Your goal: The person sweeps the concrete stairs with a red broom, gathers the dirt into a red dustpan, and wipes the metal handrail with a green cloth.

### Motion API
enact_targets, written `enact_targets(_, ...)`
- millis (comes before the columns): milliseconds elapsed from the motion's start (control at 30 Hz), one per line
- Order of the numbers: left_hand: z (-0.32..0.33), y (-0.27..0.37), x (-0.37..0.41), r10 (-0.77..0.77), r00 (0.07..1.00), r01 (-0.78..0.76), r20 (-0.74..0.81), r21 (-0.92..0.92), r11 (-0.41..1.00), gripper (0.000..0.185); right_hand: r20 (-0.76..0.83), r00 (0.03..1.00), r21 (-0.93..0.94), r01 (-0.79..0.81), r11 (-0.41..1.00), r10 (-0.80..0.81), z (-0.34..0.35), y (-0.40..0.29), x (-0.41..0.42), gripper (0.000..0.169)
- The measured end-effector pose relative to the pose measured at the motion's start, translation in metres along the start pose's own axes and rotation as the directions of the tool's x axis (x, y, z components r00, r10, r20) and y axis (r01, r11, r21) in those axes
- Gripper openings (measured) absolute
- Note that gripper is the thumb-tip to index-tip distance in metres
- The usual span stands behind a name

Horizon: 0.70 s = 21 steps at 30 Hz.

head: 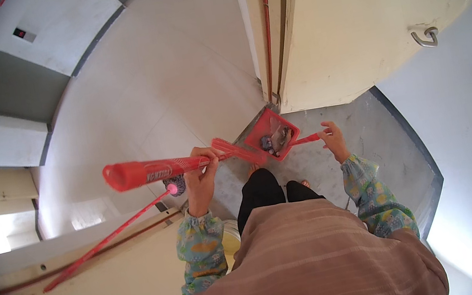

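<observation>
My left hand (200, 178) grips the red handle (152, 171) of a broom. Its grip end points to the left, close to the camera. The red broom head (239, 151) is beyond that hand, beside a red dustpan (269, 116) on the floor. Grey fluff and small scraps of litter (278, 138) lie in the pan. My right hand (333, 139) is at the end of the pan's short-looking red handle (305, 139), with some fingers spread. Whether it grips that handle is unclear.
A mop with a fuzzy grey head (175, 186) and red pole (111, 236) leans at the left. A pale yellow bucket (231, 243) is beside my left leg. A cream door (337, 29) with a metal lever handle (427, 38) is at upper right. A dark sill lies beside the dustpan.
</observation>
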<state>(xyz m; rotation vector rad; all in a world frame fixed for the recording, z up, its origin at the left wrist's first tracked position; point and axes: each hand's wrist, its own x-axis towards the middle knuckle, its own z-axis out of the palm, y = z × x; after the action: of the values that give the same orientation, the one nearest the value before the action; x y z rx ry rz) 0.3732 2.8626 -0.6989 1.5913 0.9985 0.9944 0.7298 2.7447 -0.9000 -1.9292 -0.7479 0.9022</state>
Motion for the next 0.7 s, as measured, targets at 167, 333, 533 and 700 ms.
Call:
enact_targets(167,-0.026,-0.039,0.061,-0.025,0.999,0.026,0.023,-0.078,0.997,0.013,-0.010,0.917,0.025,-0.399,0.917,0.399,0.047,0.020,0.028,0.046)
enact_targets(333,-0.042,-0.085,0.151,0.013,0.986,0.001,0.166,-0.083,0.997,0.015,0.180,0.789,0.188,-0.613,0.767,0.587,0.050,0.008,0.052,0.043)
enact_targets(533,-0.061,-0.127,0.235,-0.041,0.952,0.078,0.302,-0.110,0.991,0.012,0.290,0.769,0.521,-0.626,0.581,0.569,0.032,0.011,0.030,0.041)
enact_targets(700,-0.060,-0.144,0.278,-0.076,0.922,0.111,0.379,-0.070,0.991,0.009,0.239,0.780,0.672,-0.563,0.482,0.578,0.053,-0.005,0.014,0.044)
